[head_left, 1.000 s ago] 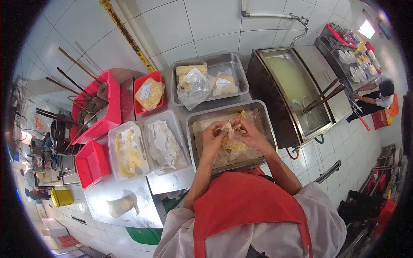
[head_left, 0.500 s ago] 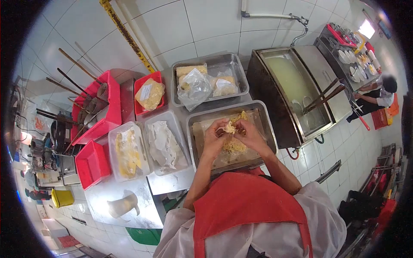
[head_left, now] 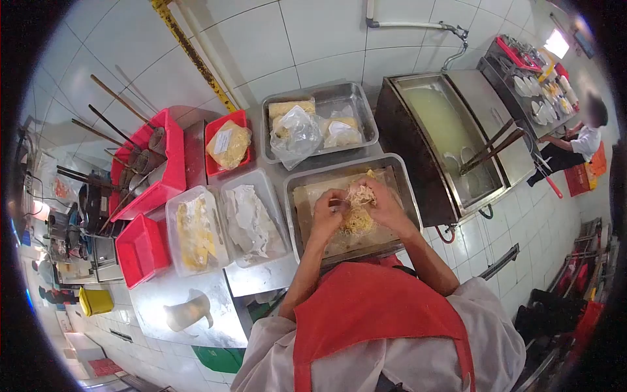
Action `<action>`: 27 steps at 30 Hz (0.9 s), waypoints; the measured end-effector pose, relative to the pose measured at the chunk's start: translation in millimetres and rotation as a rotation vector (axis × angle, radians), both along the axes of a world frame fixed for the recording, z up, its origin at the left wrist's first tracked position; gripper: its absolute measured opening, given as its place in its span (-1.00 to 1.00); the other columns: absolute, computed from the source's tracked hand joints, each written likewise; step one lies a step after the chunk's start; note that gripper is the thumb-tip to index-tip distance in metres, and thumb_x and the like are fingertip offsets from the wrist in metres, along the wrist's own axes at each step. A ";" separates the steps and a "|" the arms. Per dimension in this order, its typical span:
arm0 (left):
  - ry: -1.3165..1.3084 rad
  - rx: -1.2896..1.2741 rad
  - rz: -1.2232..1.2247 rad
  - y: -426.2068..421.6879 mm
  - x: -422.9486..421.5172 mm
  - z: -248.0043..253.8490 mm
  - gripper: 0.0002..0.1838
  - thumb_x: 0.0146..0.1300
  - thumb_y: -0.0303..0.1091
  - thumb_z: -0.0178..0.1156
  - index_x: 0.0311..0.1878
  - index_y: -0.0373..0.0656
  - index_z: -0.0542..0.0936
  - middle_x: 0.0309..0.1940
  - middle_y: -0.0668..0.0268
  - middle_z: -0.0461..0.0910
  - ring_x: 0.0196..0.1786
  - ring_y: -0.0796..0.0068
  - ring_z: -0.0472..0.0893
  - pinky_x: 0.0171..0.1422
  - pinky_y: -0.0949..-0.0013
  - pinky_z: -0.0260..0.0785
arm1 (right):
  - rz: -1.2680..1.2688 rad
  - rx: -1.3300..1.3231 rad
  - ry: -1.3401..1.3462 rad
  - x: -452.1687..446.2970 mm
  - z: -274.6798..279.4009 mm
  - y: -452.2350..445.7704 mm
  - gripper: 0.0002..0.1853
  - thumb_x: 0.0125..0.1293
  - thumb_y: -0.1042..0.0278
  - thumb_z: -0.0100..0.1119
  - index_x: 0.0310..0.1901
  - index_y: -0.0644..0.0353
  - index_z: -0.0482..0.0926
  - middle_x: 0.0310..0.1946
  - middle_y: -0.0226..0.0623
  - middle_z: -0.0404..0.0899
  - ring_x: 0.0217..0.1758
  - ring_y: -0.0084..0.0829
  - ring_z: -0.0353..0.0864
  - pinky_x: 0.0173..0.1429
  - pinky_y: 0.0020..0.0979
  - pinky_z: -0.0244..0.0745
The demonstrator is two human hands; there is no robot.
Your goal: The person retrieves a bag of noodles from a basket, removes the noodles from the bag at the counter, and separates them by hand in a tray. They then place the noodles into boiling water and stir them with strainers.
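Both of my hands work over a deep metal tray [head_left: 409, 189] lined with brown board or paper [head_left: 326, 243]. My left hand [head_left: 328, 214] has its fingers curled in at the edge of a loose bundle of thin noodles [head_left: 358, 194]. On the other side, my right hand [head_left: 384, 206] grips the same bundle with bent fingers. Beneath the hands, a pile of yellow noodles [head_left: 357, 223] lies on the lining. The inner fingertips are partly hidden by the noodles.
A metal tray [head_left: 373, 134] with bagged noodles [head_left: 297, 134] stands behind. Left are clear plastic tubs [head_left: 230, 251], a small red bin [head_left: 138, 251] and a red crate [head_left: 171, 176] with long-handled strainers. A vat of cloudy liquid [head_left: 437, 117] stands right. A person [head_left: 581, 140] sits far right.
The noodles between my hands are now looser and more spread out. My right hand has shifted slightly right and turned over the bundle.
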State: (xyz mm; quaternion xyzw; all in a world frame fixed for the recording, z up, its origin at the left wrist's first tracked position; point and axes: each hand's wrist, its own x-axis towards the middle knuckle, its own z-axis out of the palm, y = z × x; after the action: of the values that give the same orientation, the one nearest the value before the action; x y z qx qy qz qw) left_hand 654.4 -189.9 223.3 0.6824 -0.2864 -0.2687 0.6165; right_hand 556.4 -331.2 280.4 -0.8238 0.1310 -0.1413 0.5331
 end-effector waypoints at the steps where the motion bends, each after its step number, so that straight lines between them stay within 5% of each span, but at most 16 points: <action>1: 0.176 -0.021 0.022 -0.7 -5.1 7.4 -0.61 0.11 -0.55 0.27 0.04 -0.17 0.49 -0.15 0.34 0.52 -0.13 0.56 0.52 -0.06 0.47 0.42 | -0.019 0.129 -0.158 -0.1 -1.1 0.2 -0.64 0.04 0.52 0.25 -0.08 0.29 0.45 -0.25 -0.08 0.55 -0.15 -0.17 0.59 -0.03 -0.28 0.44; 5: 0.447 -0.034 -0.069 0.2 -11.8 41.5 -0.55 0.08 -0.58 0.30 0.07 -0.12 0.46 -0.12 0.35 0.48 -0.12 0.56 0.50 -0.06 0.50 0.40 | -0.080 0.055 -0.143 -1.0 -19.0 -9.7 -0.68 0.04 0.48 0.29 -0.13 0.31 0.49 -0.28 -0.01 0.58 -0.16 -0.03 0.60 -0.08 -0.23 0.46; 7: 0.352 -0.025 -0.061 -1.5 -6.7 20.2 -0.53 0.07 -0.59 0.31 0.08 -0.12 0.45 -0.11 0.35 0.47 -0.12 0.56 0.50 -0.08 0.50 0.41 | -0.092 -0.288 0.059 -7.1 -13.7 -10.8 -0.67 0.06 0.49 0.29 -0.10 0.29 0.51 -0.26 0.00 0.61 -0.16 -0.05 0.61 -0.07 -0.25 0.47; 10: 0.262 -0.108 -0.037 -3.3 -2.0 9.8 -0.50 0.05 -0.61 0.31 0.09 -0.14 0.44 -0.10 0.33 0.48 -0.12 0.57 0.50 -0.11 0.50 0.42 | -0.061 -0.340 0.256 -9.3 -8.7 -10.1 -0.65 0.08 0.50 0.27 -0.06 0.28 0.51 -0.24 -0.01 0.63 -0.15 -0.11 0.63 -0.07 -0.26 0.48; 12: 0.270 -0.193 -0.018 -3.5 -4.0 8.9 -0.50 0.05 -0.61 0.30 0.10 -0.16 0.44 -0.11 0.33 0.49 -0.11 0.58 0.50 -0.13 0.50 0.43 | -0.057 -0.225 0.170 -8.7 -21.7 -12.8 -0.64 0.09 0.53 0.24 -0.03 0.27 0.51 -0.20 -0.02 0.62 -0.12 -0.11 0.62 -0.04 -0.26 0.48; 16: 0.107 0.112 -0.014 -0.7 -6.2 -1.0 -0.50 0.02 -0.68 0.24 0.10 -0.19 0.46 -0.06 0.28 0.51 -0.09 0.51 0.54 -0.03 0.46 0.43 | -0.020 0.147 -0.049 -7.4 -12.4 -8.3 -0.61 0.12 0.58 0.15 0.04 0.26 0.47 -0.11 -0.10 0.55 -0.02 -0.24 0.59 0.00 -0.33 0.46; 18: 0.127 0.200 -0.071 -1.7 -4.2 -13.4 -0.47 0.02 -0.69 0.23 0.12 -0.18 0.45 -0.04 0.28 0.51 -0.07 0.50 0.54 0.00 0.45 0.43 | 0.029 0.133 -0.073 -7.4 -8.8 -10.6 -0.57 0.10 0.60 0.13 0.07 0.24 0.45 -0.06 -0.10 0.53 0.00 -0.26 0.57 0.01 -0.33 0.46; 20: 0.265 -0.036 -0.018 -3.1 -7.4 -3.8 -0.47 0.02 -0.68 0.24 0.13 -0.20 0.43 -0.08 0.26 0.53 -0.04 0.49 0.54 0.02 0.46 0.42 | 0.074 0.123 -0.089 -10.0 -13.6 -11.2 -0.54 0.08 0.62 0.12 0.09 0.23 0.42 -0.02 -0.10 0.51 0.02 -0.28 0.55 0.01 -0.34 0.45; 22: 0.248 -0.125 -0.004 -3.8 -7.5 8.6 -0.48 0.02 -0.68 0.24 0.12 -0.22 0.43 -0.10 0.26 0.55 -0.05 0.50 0.55 0.02 0.47 0.42 | 0.020 -0.210 0.132 -9.2 -22.2 -8.2 -0.56 0.05 0.60 0.13 0.04 0.24 0.45 -0.03 -0.02 0.53 0.06 -0.14 0.54 0.10 -0.30 0.44; 27: 0.113 -0.069 0.074 -4.3 -11.2 11.6 -0.53 0.04 -0.67 0.21 0.09 -0.23 0.46 -0.18 0.28 0.59 -0.09 0.51 0.58 0.01 0.49 0.42 | 0.051 -0.084 0.230 -7.1 -25.1 -13.9 -0.59 0.01 0.56 0.16 -0.02 0.25 0.46 -0.09 -0.01 0.54 0.06 -0.05 0.53 0.11 -0.25 0.42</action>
State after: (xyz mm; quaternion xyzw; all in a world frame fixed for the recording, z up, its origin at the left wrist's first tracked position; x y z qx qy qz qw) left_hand 643.1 -194.3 234.8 0.6547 -0.2349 -0.2740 0.6642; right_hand 549.3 -345.1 255.3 -0.8593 0.1643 -0.0375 0.4829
